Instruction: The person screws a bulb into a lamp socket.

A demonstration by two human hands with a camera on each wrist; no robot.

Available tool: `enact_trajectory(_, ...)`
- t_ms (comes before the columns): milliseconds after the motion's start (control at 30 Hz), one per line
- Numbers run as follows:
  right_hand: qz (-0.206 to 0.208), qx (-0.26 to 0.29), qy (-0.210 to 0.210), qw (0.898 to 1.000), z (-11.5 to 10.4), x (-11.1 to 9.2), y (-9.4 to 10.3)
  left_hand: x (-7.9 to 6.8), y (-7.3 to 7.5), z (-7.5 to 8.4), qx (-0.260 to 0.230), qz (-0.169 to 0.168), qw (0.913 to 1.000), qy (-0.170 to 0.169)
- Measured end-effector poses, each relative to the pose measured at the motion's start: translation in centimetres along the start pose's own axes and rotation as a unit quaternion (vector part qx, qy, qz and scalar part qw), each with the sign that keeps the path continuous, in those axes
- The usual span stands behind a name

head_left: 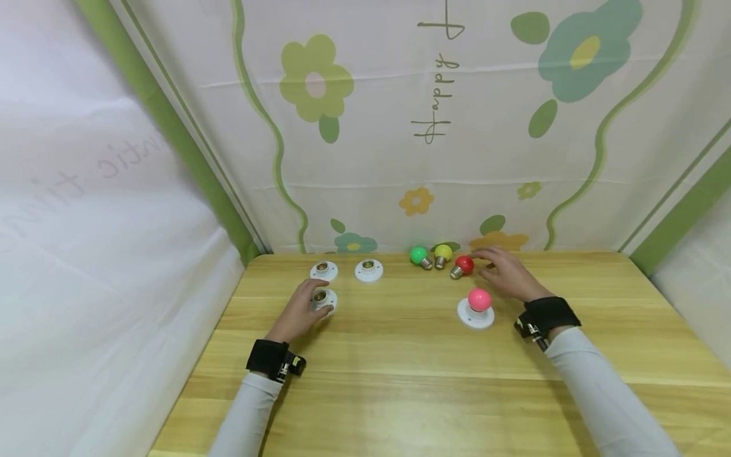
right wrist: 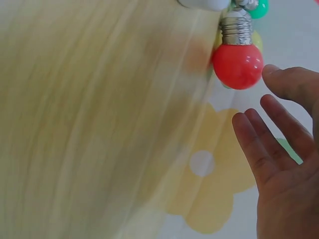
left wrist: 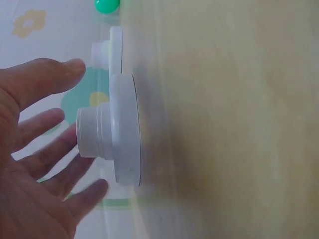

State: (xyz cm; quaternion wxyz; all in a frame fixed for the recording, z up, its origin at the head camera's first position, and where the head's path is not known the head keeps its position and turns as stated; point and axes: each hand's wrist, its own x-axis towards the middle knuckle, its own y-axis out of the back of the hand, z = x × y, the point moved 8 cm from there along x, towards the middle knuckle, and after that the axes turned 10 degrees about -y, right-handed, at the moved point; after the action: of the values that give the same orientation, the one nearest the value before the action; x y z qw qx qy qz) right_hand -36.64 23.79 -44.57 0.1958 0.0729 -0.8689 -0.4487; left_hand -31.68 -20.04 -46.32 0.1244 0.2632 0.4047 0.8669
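My left hand (head_left: 301, 309) is spread around the nearest white lamp socket (head_left: 328, 301), thumb on one side and fingers on the other. In the left wrist view there is a gap between the thumb and that socket's collar (left wrist: 92, 132). A red bulb (head_left: 465, 264) lies on its side at the back of the table, its metal screw base toward the near left. Beside it is my right hand (head_left: 507, 273), fingers loosely extended, thumb tip close to the red globe (right wrist: 238, 67) in the right wrist view. Neither hand holds anything.
A pink bulb (head_left: 480, 299) stands upright in a white socket (head_left: 476, 319) near my right hand. Green (head_left: 419, 255) and yellow (head_left: 443, 252) bulbs lie left of the red one. Two more sockets, left (head_left: 323, 271) and right (head_left: 368, 271), sit near the printed curtain (head_left: 377, 158) behind the table.
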Motion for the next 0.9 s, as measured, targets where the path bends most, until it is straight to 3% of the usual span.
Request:
enact_trajectory(467,-0.036,-0.005,-0.006,0.999,0.7,1.0,-1.7,-0.2,-0.4,-1.0,0.001,-0.020,0.9995,0.023)
enact_trajectory(600,-0.046,-0.006,-0.008,0.999,1.3,1.0,-1.9,-0.4,-0.8,-1.4,0.006,-0.041,0.9982,0.044)
enact_trajectory(900,-0.074,0.051,-0.072,0.993,2.4,0.9,-2.2,-0.6,-1.0,-1.6,0.010,-0.062,0.9959,0.064)
